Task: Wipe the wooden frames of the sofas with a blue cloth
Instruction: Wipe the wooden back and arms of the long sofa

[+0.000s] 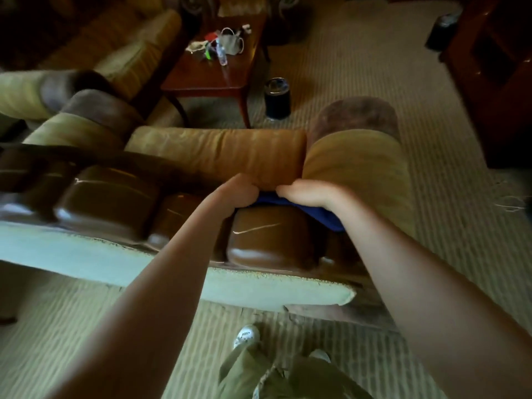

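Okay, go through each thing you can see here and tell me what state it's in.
blue cloth: bunched on the wooden frame, held by both hands
left hand: curled, gripping the cloth
right hand: curled, gripping the cloth
wooden frame: glossy, streaked
side table: cluttered
plastic bottle: lying down

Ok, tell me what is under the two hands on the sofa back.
Under the left hand and right hand lies the blue cloth, on the glossy wooden frame. The hands cover most of the cloth.
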Demonstrator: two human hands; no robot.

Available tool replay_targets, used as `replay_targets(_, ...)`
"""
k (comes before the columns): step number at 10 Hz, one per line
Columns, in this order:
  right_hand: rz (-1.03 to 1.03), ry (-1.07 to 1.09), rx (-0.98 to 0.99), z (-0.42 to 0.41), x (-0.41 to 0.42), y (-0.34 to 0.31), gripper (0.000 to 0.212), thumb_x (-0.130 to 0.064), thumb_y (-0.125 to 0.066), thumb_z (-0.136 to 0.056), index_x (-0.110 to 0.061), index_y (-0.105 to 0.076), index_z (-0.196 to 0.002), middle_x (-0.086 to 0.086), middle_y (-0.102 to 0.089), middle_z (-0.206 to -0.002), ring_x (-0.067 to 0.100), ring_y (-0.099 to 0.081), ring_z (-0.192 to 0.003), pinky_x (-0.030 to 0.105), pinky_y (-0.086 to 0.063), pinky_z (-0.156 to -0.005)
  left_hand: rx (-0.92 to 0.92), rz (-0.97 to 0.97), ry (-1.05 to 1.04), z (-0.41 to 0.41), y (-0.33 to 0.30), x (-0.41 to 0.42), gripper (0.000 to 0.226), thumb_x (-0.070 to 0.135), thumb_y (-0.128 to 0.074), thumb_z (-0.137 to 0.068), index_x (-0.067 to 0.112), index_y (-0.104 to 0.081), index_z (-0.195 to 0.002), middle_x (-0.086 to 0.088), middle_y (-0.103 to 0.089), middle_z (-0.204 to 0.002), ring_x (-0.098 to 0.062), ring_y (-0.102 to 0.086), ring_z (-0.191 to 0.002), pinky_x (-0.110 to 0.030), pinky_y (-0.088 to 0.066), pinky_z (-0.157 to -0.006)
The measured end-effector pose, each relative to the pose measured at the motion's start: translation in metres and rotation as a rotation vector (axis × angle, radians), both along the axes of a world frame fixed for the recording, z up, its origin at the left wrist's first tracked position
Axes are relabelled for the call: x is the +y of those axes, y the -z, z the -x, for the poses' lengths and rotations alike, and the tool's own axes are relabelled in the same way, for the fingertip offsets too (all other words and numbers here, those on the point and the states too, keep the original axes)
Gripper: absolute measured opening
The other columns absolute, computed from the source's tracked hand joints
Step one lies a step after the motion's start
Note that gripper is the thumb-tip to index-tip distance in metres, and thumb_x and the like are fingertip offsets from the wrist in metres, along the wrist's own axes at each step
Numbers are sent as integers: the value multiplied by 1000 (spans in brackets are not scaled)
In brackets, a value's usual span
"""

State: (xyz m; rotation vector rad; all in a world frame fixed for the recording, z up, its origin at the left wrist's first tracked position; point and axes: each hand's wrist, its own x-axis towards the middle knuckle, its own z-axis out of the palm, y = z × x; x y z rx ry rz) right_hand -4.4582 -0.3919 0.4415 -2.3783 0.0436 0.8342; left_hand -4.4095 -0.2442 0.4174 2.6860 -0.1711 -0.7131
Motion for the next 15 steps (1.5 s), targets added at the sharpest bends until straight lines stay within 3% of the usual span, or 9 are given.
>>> replay_targets(1,-11,79,-22,16,-38,8,50,-45,-31,-99,-11,-52,-129,12,-50,-135,29,-48,-117,36,-34,-94,22,-162,328,28,-36,-32,42,0,-35,-96,9,-55,-132,-11,-55,-134,-29,-52,-119,-30,-38,-98)
replay_targets(3,-147,371,-63,51,-77,21,50,-52,-40,-95,-11,-57,-116,5,-57,-121,20,-54,-100,34,-40,-91,33,-236,453,26,-42,-54,34,7,-33,-97,4,-62,-116,-9,-60,-100,-20,-52,-78,-23,-39,-60)
replay_targets(4,-124,428,-25,54,-74,19,48,-53,-35,-97,-12,-56,-113,4,-53,-111,22,-51,-98,32,-35,-85,41,-240,467,19,-36,-49,34,9,-33,-97,5,-63,-111,-7,-60,-95,-19,-52,-77,-28,-42,-71)
replay_targets(6,184,223,-149,32,-41,17,52,-50,-28,-96,-17,-47,-61,3,-47,-61,21,-47,-61,33,-36,-62,36,-326,521,13,-37,-32,27,9,-34,-99,3,-59,-103,-9,-57,-93,-22,-51,-80,-29,-41,-71)
replay_targets(7,276,220,-229,31,-26,15,52,-47,-26,-96,-16,-47,-60,4,-49,-61,22,-49,-60,34,-37,-61,45,-364,558,6,-36,-24,24,10,-34,-99,6,-58,-96,-3,-52,-79,-18,-47,-67,-25,-37,-61)
replay_targets(9,355,121,-334,17,26,16,44,-45,-28,-94,-19,-52,-67,5,-56,-77,25,-54,-77,38,-38,-75,62,-515,587,-8,-27,4,28,14,-40,-97,10,-51,-72,-6,-54,-89,-22,-50,-78,-35,-45,-77)
replay_targets(11,398,-1,-325,2,57,13,46,-38,-26,-97,-16,-51,-66,3,-52,-71,20,-49,-69,36,-30,-73,-33,-534,449,-15,-48,26,21,13,-47,-94,8,-56,-112,-9,-56,-110,-31,-53,-108,-41,-42,-94)
replay_targets(13,355,-125,-247,-18,96,17,42,-35,-26,-98,-20,-49,-65,0,-49,-70,18,-48,-71,36,-32,-76,-26,-439,362,-8,-43,57,18,5,-42,-94,4,-58,-103,-4,-47,-75,-23,-51,-81,-30,-44,-72)
replay_targets(15,456,-213,-369,0,99,15,45,-31,-23,-99,-17,-54,-70,1,-60,-80,24,-57,-83,38,-37,-79,-136,-305,219,14,-32,63,27,7,-43,-95,3,-56,-118,-16,-58,-121,-30,-55,-109,-32,-43,-81)
